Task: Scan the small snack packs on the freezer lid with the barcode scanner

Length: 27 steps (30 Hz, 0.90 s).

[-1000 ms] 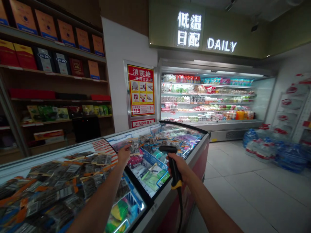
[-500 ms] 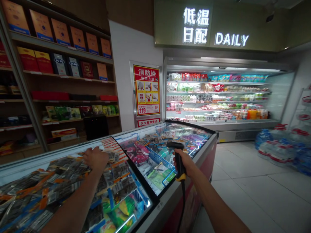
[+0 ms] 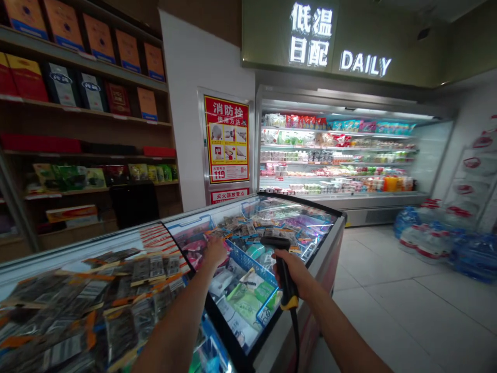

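My right hand is wrapped round the handle of a black-and-yellow barcode scanner, held upright over the freezer's right edge with its cable hanging down. My left hand reaches forward, back upward, over the right-hand section of the chest freezer, close to pink packets; its fingers are blurred and partly hidden. Dark flat packets with orange strips lie spread across the left-hand section, beneath my left forearm. Similar small packets lie farther back on the right, beyond a blue basket. Green-and-white bags show below the glass.
Shelves of boxed goods stand on the left, with a red fire-hydrant notice on the wall beside them. A lit refrigerated display lines the back. Bottled water packs stand on the tiled floor at right.
My left hand has moved right, from the dark packets on the left section to the right section. The view has shifted a little right. The scanner remains in my right hand.
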{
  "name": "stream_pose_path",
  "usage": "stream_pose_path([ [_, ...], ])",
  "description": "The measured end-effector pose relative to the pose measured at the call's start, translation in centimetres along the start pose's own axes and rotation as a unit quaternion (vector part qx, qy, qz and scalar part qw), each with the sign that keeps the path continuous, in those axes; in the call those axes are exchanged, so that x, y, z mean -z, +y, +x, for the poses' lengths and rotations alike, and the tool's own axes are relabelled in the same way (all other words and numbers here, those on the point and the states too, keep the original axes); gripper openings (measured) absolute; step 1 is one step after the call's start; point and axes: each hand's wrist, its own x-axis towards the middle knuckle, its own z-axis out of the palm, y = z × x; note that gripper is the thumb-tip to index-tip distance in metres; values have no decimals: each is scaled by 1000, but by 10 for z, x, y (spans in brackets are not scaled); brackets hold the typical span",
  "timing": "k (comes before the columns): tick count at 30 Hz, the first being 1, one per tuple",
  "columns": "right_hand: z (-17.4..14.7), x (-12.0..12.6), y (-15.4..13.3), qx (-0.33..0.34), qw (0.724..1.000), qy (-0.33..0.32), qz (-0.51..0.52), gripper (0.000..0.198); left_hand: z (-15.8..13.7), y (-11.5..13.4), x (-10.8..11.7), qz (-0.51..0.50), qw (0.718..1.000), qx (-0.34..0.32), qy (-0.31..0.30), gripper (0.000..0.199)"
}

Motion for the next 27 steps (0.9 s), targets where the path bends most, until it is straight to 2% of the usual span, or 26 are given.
stream_pose_path([
  [2, 5, 1, 0, 6, 1000, 1, -2, 25, 9, 0, -9, 7, 1000, -8, -17, 42],
  [5, 13, -1, -1, 6, 1000, -1, -7, 25, 13, -4, -11, 13, 999, -36, -36, 39],
  [11, 19, -19, -5, 4, 1000, -19, 8, 26, -9, -13, 14, 25, 995, -74, -53, 28],
  [15, 11, -31, 0, -12, 999, -32, 24, 24, -25, -17, 24, 26, 998, -51, -33, 25],
  [19, -2, -36, 7, -17, 999, -35, 18, 23, -33, -11, 17, 17, 1000, 3, -3, 42],
  [23, -12, -34, 8, -25, 999, -37, 10, 25, -38, -3, 8, -7, 1000, 18, -5, 33],
  [27, -22, -34, 4, -24, 999, -46, 11, 26, -41, -6, 13, -37, 999, 24, -14, 32],
])
